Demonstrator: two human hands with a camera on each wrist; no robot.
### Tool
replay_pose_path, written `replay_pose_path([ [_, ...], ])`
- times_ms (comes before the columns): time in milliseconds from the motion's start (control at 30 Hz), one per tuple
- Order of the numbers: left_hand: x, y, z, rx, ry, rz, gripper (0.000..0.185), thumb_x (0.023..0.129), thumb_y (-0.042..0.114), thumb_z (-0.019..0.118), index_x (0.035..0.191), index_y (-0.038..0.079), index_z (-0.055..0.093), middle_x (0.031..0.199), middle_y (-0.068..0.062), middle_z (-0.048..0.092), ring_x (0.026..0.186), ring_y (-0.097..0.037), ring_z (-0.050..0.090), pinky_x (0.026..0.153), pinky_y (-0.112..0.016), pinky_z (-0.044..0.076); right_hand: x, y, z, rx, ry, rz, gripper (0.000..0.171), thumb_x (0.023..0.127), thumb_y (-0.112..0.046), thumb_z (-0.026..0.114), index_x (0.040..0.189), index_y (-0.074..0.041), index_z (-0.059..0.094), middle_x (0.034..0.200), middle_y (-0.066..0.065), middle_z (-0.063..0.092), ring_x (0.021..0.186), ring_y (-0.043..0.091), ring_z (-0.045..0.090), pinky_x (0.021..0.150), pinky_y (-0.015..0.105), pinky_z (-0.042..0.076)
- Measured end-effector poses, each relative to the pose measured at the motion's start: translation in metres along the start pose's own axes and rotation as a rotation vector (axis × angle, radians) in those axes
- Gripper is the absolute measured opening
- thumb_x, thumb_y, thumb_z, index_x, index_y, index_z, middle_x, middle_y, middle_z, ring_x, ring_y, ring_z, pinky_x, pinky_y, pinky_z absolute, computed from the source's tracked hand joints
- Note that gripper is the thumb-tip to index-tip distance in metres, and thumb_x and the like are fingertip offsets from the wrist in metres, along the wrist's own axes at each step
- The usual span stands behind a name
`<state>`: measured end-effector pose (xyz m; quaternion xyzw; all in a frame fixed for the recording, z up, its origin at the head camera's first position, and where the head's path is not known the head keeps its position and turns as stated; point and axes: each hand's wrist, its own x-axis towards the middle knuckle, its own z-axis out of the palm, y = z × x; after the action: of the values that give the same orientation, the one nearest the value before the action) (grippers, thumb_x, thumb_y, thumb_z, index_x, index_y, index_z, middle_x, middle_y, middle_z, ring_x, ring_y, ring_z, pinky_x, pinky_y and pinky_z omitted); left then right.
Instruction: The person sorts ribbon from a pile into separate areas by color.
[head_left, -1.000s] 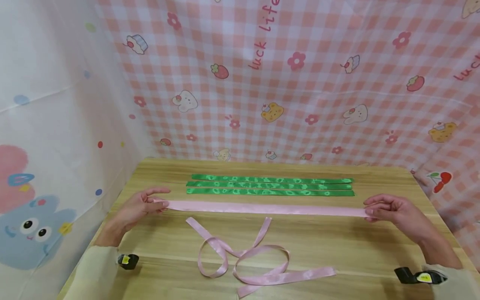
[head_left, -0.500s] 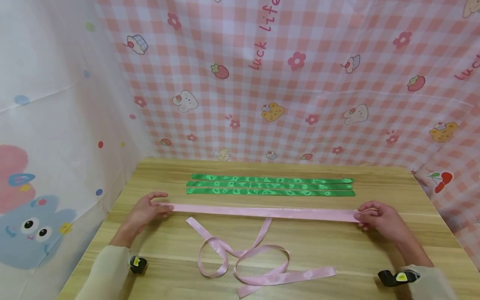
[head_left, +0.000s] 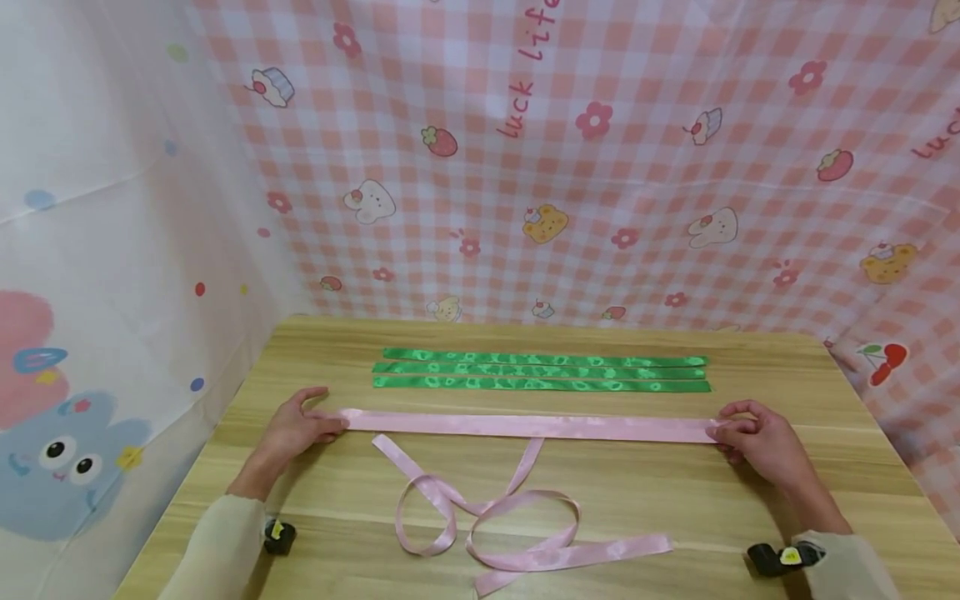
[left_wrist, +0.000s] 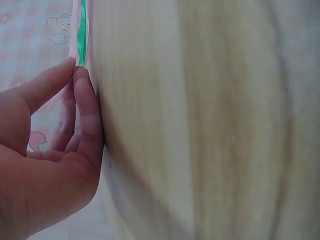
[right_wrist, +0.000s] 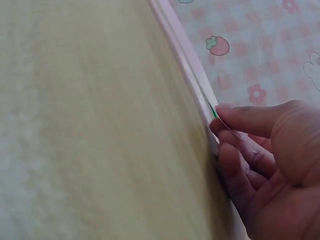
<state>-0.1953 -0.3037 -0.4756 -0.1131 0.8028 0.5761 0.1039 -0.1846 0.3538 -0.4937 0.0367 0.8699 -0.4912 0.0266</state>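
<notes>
A pink satin ribbon [head_left: 525, 425] stretches straight from side to side, between the green strips and the loose ribbon. Its left end is pinched between thumb and fingers of my left hand [head_left: 300, 425], which also shows in the left wrist view [left_wrist: 55, 135]. At the other end my right hand [head_left: 761, 437] pinches the ribbon between thumb and fingertips, seen close in the right wrist view [right_wrist: 270, 155]. Both hands are low over the wooden table [head_left: 712, 500]. Whether the ribbon's middle touches the wood I cannot tell.
Behind the held ribbon lie three green ribbons [head_left: 540, 384], straight and parallel. In front, a second pink ribbon [head_left: 592, 552] lies loosely looped. A checked pink cloth [head_left: 622, 183] hangs behind the table, and a white printed cloth [head_left: 112, 250] hangs at the left.
Both hands have come inward and slightly toward the front, bringing the straight pink ribbon farther from the green ones. Its broad face now shows more. The looped ribbon has stayed put.
</notes>
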Motion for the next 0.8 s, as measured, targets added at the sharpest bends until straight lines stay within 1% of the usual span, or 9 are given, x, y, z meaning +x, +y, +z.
replay_pose_path([
  [167, 0.000, -0.002, 0.000, 0.049, 0.025, -0.003, 0.080, 0.087, 0.007, 0.076, 0.149, -0.005, 0.027, 0.090, -0.002, 0.074, 0.073, -0.004, 0.068, 0.066, -0.022, 0.056, -0.002, -0.001, 0.003, -0.140, 0.063, -0.012, 0.038, 0.090, -0.019, 0.075, 0.112, 0.002, 0.053, 0.069, -0.008, 0.065, 0.052, 0.008, 0.051, 0.048, 0.027, 0.045],
  [267, 0.000, -0.002, 0.001, 0.063, 0.034, 0.000, 0.079, 0.086, 0.008, 0.077, 0.149, -0.005, 0.029, 0.090, -0.001, 0.075, 0.072, -0.004, 0.067, 0.064, -0.022, 0.055, -0.004, -0.001, 0.004, -0.162, 0.079, -0.026, 0.038, 0.089, -0.018, 0.076, 0.111, 0.002, 0.053, 0.072, -0.004, 0.067, 0.051, 0.008, 0.050, 0.048, 0.027, 0.044],
  [367, 0.000, -0.002, 0.001, 0.064, 0.031, 0.006, 0.078, 0.087, 0.009, 0.077, 0.148, -0.006, 0.030, 0.091, -0.002, 0.075, 0.072, -0.004, 0.067, 0.065, -0.022, 0.056, -0.004, -0.002, 0.004, -0.202, 0.098, -0.044, 0.041, 0.088, -0.020, 0.077, 0.113, 0.002, 0.053, 0.078, 0.004, 0.069, 0.056, 0.007, 0.051, 0.050, 0.025, 0.044],
  [433, -0.002, -0.001, 0.001, 0.066, 0.035, 0.018, 0.077, 0.086, 0.009, 0.077, 0.147, -0.006, 0.031, 0.096, -0.007, 0.074, 0.075, -0.006, 0.068, 0.066, -0.023, 0.056, -0.005, -0.004, 0.004, -0.245, 0.111, -0.059, 0.048, 0.088, -0.025, 0.078, 0.117, 0.002, 0.051, 0.087, 0.010, 0.068, 0.065, 0.008, 0.053, 0.054, 0.024, 0.044],
  [533, -0.005, 0.002, 0.000, 0.139, 0.071, 0.047, 0.076, 0.086, 0.016, 0.079, 0.145, -0.003, 0.036, 0.110, -0.014, 0.068, 0.085, -0.011, 0.065, 0.069, -0.023, 0.055, -0.007, -0.012, 0.004, -0.307, 0.145, -0.097, 0.056, 0.087, -0.027, 0.078, 0.124, 0.003, 0.048, 0.098, 0.017, 0.060, 0.074, 0.015, 0.053, 0.056, 0.025, 0.043],
  [633, -0.009, 0.010, 0.005, 0.243, 0.095, 0.100, 0.070, 0.086, 0.025, 0.079, 0.142, 0.001, 0.044, 0.119, -0.018, 0.057, 0.096, -0.019, 0.058, 0.072, -0.024, 0.050, -0.011, -0.029, 0.011, -0.317, 0.175, -0.160, 0.054, 0.087, -0.019, 0.078, 0.125, 0.005, 0.048, 0.101, 0.021, 0.054, 0.075, 0.019, 0.049, 0.056, 0.026, 0.041],
  [700, -0.013, 0.018, 0.013, 0.275, 0.070, 0.158, 0.062, 0.086, 0.025, 0.078, 0.137, 0.002, 0.050, 0.116, -0.017, 0.056, 0.096, -0.022, 0.055, 0.072, -0.025, 0.048, -0.013, -0.042, 0.022, -0.305, 0.186, -0.246, 0.045, 0.084, -0.011, 0.079, 0.118, 0.005, 0.054, 0.098, 0.020, 0.056, 0.072, 0.018, 0.049, 0.056, 0.025, 0.041],
  [733, -0.015, 0.022, 0.019, 0.272, 0.041, 0.192, 0.058, 0.087, 0.024, 0.078, 0.134, 0.001, 0.053, 0.114, -0.018, 0.057, 0.095, -0.022, 0.056, 0.071, -0.025, 0.048, -0.014, -0.049, 0.029, -0.300, 0.174, -0.294, 0.040, 0.083, -0.008, 0.079, 0.114, 0.004, 0.056, 0.096, 0.017, 0.057, 0.073, 0.016, 0.049, 0.057, 0.024, 0.041],
  [800, -0.020, 0.029, 0.034, 0.241, -0.042, 0.259, 0.048, 0.088, 0.017, 0.076, 0.128, -0.001, 0.056, 0.108, -0.018, 0.060, 0.090, -0.022, 0.057, 0.070, -0.025, 0.049, -0.016, -0.063, 0.045, -0.284, 0.117, -0.396, 0.028, 0.083, -0.003, 0.078, 0.105, 0.002, 0.060, 0.090, 0.011, 0.060, 0.073, 0.012, 0.049, 0.058, 0.024, 0.042],
])
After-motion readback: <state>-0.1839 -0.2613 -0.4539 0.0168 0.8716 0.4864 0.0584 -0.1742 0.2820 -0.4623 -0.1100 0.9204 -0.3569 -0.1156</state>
